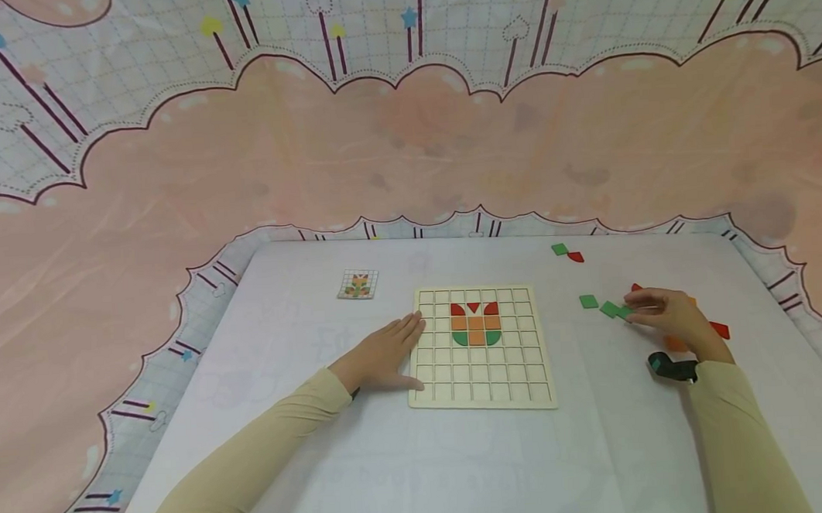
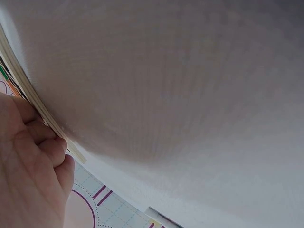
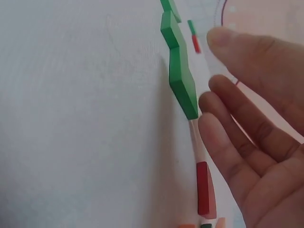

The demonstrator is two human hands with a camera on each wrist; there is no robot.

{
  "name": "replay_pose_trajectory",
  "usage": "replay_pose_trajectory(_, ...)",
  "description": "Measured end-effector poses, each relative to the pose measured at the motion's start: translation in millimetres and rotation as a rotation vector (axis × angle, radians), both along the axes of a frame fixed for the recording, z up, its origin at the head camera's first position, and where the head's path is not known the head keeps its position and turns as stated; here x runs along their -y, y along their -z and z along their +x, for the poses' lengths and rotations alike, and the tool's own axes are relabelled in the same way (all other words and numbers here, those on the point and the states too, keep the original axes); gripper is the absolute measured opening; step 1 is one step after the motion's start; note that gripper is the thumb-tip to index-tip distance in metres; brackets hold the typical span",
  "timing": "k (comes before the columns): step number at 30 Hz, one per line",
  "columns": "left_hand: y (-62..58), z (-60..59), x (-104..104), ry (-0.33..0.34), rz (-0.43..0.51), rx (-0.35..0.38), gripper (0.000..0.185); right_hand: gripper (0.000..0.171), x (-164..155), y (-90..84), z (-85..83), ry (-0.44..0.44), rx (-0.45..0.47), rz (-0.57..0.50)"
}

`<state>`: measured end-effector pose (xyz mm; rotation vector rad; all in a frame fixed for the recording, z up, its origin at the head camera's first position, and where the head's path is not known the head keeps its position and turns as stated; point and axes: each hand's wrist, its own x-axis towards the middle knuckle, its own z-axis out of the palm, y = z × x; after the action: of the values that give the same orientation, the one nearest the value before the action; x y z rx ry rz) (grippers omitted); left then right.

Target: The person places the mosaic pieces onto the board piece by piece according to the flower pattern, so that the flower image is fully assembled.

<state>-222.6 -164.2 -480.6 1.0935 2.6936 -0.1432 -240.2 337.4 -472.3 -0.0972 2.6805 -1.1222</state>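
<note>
A wooden grid board point(image 1: 484, 392) lies in the middle of the white table, carrying a small tulip of red, orange and green tiles point(image 1: 475, 324). My left hand point(image 1: 396, 349) rests flat on the table, its fingers point(image 2: 45, 142) against the board's left edge point(image 2: 45, 114). My right hand point(image 1: 654, 309) hovers to the right of the board, its fingers point(image 3: 237, 118) straight and spread beside a row of loose green tiles point(image 1: 609, 308) point(image 3: 183, 88). It holds nothing. A red tile point(image 3: 202, 187) lies just below the green ones.
A small pattern card point(image 1: 357, 284) lies at the back left of the board. A green tile point(image 1: 559, 249) and a red tile point(image 1: 576, 257) sit at the far edge. More red point(image 1: 720, 330) and orange point(image 1: 676, 344) tiles lie by my right wrist.
</note>
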Motion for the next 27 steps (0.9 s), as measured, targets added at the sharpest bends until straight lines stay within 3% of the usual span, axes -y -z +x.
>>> replay_pose_trajectory(9,-0.1,0.1,-0.9,-0.007,-0.021,-0.005,0.109,0.059,-1.6,5.0,-2.3,0.042,0.004,0.072)
replay_pose_trajectory(14,-0.3,0.5,-0.9,-0.01,-0.022,0.001,0.108,0.05,0.8,4.3,-4.6,0.054,0.028,0.117)
replay_pose_trajectory(27,-1.7,2.0,-1.3,-0.019,-0.013,0.004,0.108,0.044,0.9,4.5,-7.7,0.026,0.028,0.177)
